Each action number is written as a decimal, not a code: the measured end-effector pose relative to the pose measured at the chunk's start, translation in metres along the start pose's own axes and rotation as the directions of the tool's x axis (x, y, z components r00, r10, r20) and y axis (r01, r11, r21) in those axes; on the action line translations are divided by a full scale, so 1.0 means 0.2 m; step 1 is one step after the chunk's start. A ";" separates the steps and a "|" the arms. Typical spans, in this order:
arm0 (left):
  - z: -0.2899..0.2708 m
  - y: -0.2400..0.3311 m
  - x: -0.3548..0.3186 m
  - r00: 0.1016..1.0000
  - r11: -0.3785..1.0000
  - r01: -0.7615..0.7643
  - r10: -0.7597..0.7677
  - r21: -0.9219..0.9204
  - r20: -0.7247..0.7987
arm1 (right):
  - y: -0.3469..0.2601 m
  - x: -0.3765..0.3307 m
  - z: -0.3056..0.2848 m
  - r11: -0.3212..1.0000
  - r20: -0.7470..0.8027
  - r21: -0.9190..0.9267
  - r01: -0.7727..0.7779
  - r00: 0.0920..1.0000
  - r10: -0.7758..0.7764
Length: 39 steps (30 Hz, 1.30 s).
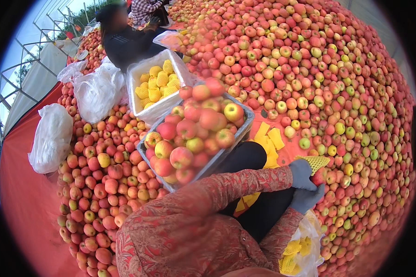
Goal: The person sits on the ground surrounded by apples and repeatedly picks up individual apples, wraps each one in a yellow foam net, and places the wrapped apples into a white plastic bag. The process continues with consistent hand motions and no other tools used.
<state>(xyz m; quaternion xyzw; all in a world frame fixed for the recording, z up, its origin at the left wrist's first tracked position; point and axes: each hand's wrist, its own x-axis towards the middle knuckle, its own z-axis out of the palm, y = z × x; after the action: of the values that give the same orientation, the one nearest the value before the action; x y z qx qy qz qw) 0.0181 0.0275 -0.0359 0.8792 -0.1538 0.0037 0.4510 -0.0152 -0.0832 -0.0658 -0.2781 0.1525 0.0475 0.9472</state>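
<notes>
My left hand (302, 174), in a grey glove, is closed on a yellow foam net sleeve (315, 161) that sticks out past the fingers. Just below it, my right hand (306, 199), also gloved in grey, has its fingers closed around a red apple (318, 176). The two hands meet at the apple, and part of it is hidden by the gloves. Beside my right forearm lies a clear plastic bag (312, 256) with yellow foam nets inside. More flat yellow nets (269, 142) are spread on the red sheet beyond my knee.
A grey crate (148, 159) heaped with apples stands left of my legs. Behind it is a white foam box (135, 99) of net-wrapped apples. A huge apple pile (356, 92) rises at right. Plastic bags (99, 90) lie at left; a person (125, 44) sits beyond.
</notes>
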 end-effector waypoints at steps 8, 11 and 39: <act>-0.29 0.11 -0.18 0.999 0.938 -0.027 0.038 -0.346 0.027 | -0.18 -0.02 -0.08 0.928 0.207 -0.312 0.205 0.968 -0.144; -0.29 0.24 -0.23 0.974 0.578 -0.056 0.213 -0.814 0.084 | -0.18 -0.10 -0.05 0.962 0.157 -0.239 0.133 0.983 -0.097; -0.18 0.07 -0.41 0.983 0.627 0.044 -0.164 -0.777 -0.077 | -0.14 -0.49 0.32 0.063 0.603 -0.740 0.670 0.702 -0.380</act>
<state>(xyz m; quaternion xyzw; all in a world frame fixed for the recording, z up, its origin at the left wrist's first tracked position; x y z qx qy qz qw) -0.0581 0.0701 -0.0156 0.6064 -0.0573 -0.0269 0.7926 -0.0866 -0.0729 0.0298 -0.7977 -0.1382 -0.1887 0.5559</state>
